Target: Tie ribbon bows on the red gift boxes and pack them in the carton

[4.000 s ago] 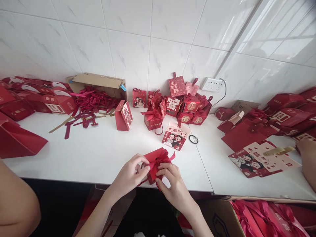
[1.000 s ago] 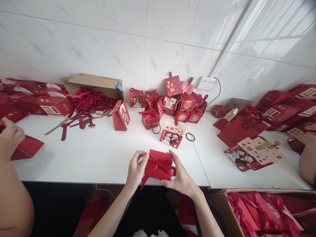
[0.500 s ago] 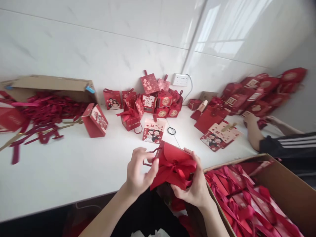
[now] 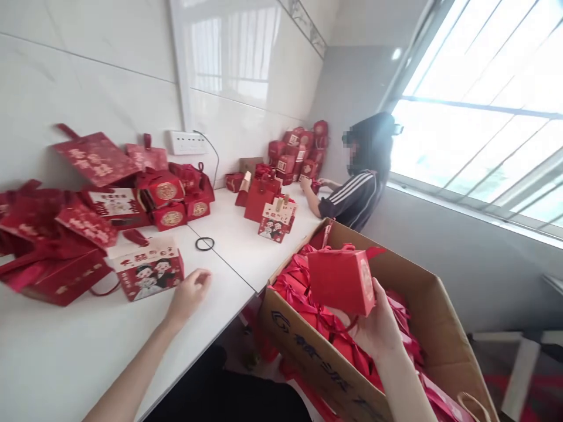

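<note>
My right hand (image 4: 380, 328) grips a red gift box (image 4: 336, 280) from its right side and below. The box is tilted above the open carton, its plain red face towards me and a gold pattern on its side. A dark red cord hangs under it. My left hand (image 4: 189, 296) is over the white table (image 4: 229, 293) with loosely bent fingers and nothing in it. Just left of that hand stands a gift box with a cartoon couple (image 4: 152, 275). Several red boxes with ribbon bows (image 4: 303, 293) fill the carton beneath my right hand.
The cardboard carton (image 4: 440, 328) stands against the table's right edge. Stacked red boxes (image 4: 169, 202) line the wall below a power strip (image 4: 189, 142). A black ring (image 4: 204, 244) lies on the table. A co-worker (image 4: 356, 187) handles something red at the far end.
The view has swung right. The red box has gone from between both hands to over the carton in my right hand, and turned. My left hand has let go of it.
</note>
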The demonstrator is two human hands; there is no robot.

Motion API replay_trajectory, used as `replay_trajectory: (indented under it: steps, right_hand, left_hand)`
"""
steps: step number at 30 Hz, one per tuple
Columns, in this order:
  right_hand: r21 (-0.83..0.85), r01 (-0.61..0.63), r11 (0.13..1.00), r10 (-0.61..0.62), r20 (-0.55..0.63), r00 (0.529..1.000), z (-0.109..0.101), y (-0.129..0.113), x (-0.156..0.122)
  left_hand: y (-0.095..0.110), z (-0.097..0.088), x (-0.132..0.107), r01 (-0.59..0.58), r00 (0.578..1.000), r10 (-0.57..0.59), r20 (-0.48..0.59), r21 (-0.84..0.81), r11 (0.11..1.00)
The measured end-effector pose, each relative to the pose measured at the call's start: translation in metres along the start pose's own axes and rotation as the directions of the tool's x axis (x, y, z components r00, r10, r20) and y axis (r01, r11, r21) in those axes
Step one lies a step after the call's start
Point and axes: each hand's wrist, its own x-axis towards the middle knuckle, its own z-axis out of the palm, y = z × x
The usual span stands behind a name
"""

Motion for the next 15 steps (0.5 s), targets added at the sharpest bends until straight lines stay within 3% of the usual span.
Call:
replay_trajectory:
  steps: [5, 8, 10, 12, 14, 15]
  right_hand:
    - [0.238, 0.053, 0.970, -0.044, -0.043, 0.998, -0.032, -0.020, -0.011]
    - [0.246, 0.070, 0.967, -0.059, -0.052, 0.997, -0.051, -0.032, -0.014]
    - [0.165, 0.158, 0.974, -0.136, -0.134, 0.982, -0.066, -0.039, -0.014]
    - [-0.052, 0.325, 0.944, -0.328, -0.246, 0.912, -0.085, -0.047, -0.014]
    - [-0.376, 0.450, 0.810, -0.568, -0.314, 0.761, -0.106, -0.057, -0.014]
    - [-0.531, 0.447, 0.720, -0.660, -0.327, 0.676, -0.117, -0.063, -0.014]
  left_hand:
    - [-0.005, -0.014, -0.006, 0.122, 0.991, -0.124, 0.049, 0.035, 0.992]
    - [0.000, -0.018, -0.007, 0.169, 0.982, -0.175, 0.074, 0.079, 0.982]
    - [0.003, -0.018, -0.006, 0.199, 0.975, -0.208, 0.078, 0.105, 0.974]
    - [0.003, -0.018, -0.005, 0.225, 0.969, -0.235, 0.079, 0.116, 0.967]
    - [0.002, -0.017, -0.003, 0.245, 0.963, -0.255, 0.080, 0.120, 0.962]
    - [0.001, -0.017, -0.002, 0.254, 0.961, -0.264, 0.080, 0.120, 0.960]
